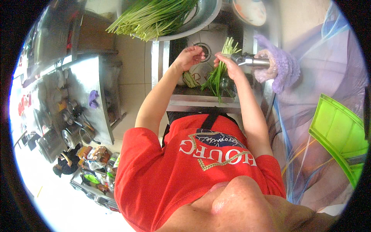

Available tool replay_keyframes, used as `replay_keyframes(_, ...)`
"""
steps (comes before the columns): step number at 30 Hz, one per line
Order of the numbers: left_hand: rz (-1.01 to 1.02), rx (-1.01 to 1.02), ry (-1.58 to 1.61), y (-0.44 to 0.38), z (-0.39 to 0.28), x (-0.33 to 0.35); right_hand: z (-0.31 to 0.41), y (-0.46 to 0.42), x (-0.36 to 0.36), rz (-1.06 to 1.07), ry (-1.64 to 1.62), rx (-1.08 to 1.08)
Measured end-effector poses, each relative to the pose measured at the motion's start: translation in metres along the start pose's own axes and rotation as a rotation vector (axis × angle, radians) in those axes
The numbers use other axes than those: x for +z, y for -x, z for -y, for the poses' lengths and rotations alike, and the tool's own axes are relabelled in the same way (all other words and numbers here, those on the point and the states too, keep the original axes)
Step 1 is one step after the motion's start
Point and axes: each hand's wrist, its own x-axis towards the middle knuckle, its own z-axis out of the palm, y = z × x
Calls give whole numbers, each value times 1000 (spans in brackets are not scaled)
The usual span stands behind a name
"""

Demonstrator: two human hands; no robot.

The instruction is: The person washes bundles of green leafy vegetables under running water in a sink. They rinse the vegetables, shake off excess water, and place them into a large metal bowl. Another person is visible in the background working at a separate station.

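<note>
My right hand [230, 65] is closed around a small bunch of long green stalks, like garlic chives [216, 79], pale ends up, over a metal sink [200, 100]. To its left is my left hand [192, 56], fingers curled near the round drain [205, 52]; whether it pinches something thin is unclear. Under that hand a short bundle of stalks [189, 79] lies in the sink, with thin brownish strands beside it. A much bigger heap of the same stalks [153, 21] rests in a wide metal basin [203, 26] beyond the sink.
Right of my right hand, a metal faucet [258, 61] is draped with a purple cloth [285, 65]. A bowl [249, 11] stands at the top; a green plastic crate [336, 124] is at right. Left are a metal table [101, 116] with pans, a loaded cart [89, 192] and another person [68, 163].
</note>
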Motion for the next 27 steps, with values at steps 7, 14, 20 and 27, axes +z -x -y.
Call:
replay_keyframes(7,89,135,-361,25,6,25,10,-8,33,-89,45,127)
replay_keyframes(14,42,93,-247,18,17,14,30,-41,6,-170,37,-26)
replay_keyframes(20,151,-30,-37,32,13,13,37,-46,-7,-199,6,-80)
replay_keyframes(27,-335,198,-636,28,17,-12,-4,-38,-24,-368,30,-37)
